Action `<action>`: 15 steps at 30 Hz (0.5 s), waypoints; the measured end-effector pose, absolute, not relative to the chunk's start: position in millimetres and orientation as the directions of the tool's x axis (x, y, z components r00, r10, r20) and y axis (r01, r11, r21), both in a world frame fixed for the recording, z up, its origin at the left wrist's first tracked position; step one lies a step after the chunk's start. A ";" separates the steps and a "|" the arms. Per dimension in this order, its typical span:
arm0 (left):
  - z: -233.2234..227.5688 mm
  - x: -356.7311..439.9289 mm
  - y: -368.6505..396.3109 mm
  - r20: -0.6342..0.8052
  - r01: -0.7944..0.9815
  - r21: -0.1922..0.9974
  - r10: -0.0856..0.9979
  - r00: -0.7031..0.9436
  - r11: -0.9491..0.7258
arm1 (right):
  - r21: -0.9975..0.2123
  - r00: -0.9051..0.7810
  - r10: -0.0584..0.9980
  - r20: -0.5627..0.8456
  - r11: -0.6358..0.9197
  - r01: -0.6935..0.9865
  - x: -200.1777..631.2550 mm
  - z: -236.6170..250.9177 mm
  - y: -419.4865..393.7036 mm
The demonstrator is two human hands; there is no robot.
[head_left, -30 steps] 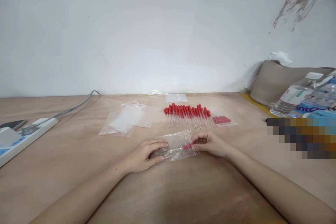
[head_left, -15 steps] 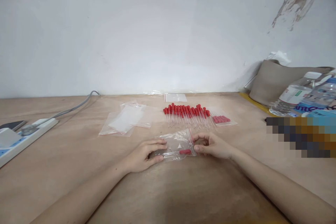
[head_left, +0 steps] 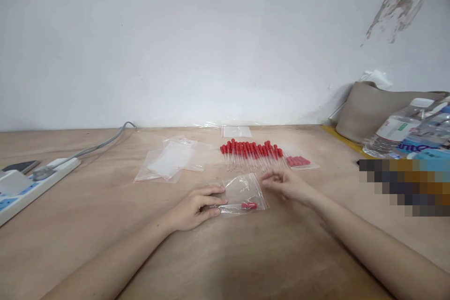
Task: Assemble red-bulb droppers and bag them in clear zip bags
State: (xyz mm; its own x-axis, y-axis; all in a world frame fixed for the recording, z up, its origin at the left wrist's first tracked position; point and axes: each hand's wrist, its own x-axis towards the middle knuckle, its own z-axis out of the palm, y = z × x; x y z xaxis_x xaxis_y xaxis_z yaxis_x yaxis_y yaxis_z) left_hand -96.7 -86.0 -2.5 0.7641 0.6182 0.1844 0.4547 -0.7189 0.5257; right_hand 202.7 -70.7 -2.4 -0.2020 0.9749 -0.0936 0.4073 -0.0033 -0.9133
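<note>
A small clear zip bag (head_left: pixel 242 192) lies flat on the wooden table (head_left: pixel 225 253), with one red-bulbed dropper (head_left: pixel 248 206) inside it. My left hand (head_left: pixel 197 206) pinches the bag's left end between thumb and fingers. My right hand (head_left: pixel 286 183) hovers just right of the bag, off it, fingers loosely curled and holding nothing. Behind the bag lies a row of several red-bulbed glass droppers (head_left: pixel 251 152).
A filled bag of droppers (head_left: pixel 298 161) lies right of the row. Empty zip bags (head_left: pixel 168 161) lie at centre left, another (head_left: pixel 236 131) by the wall. A power strip (head_left: pixel 31 183) sits at left; water bottles (head_left: pixel 401 131) and a beige pouch (head_left: pixel 369 108) at right.
My right hand let go of the bag's right end and moved up and away to the right. The dropper now lies inside the bag, which has settled flat.
</note>
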 end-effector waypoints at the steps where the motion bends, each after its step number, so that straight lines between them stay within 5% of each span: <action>1: -2.9 -97.0 -85.6 0.182 0.454 0.526 0.616 0.767 -0.720 | -0.875 -0.103 0.995 0.007 0.056 0.480 210.6 -0.4 -59.4; 4: -3.4 -97.5 -84.9 0.166 0.459 0.524 0.615 0.771 -0.717 | -0.700 0.116 0.968 0.222 0.075 0.710 235.4 5.8 -19.4; 8: -3.1 -97.5 -85.0 0.163 0.458 0.517 0.609 0.777 -0.723 | -0.413 0.186 0.954 0.235 -0.076 0.907 255.8 10.4 23.0; 15: -3.8 -98.2 -84.5 0.159 0.470 0.502 0.612 0.775 -0.726 | -0.384 0.228 0.962 0.147 -0.157 0.910 255.2 3.2 34.0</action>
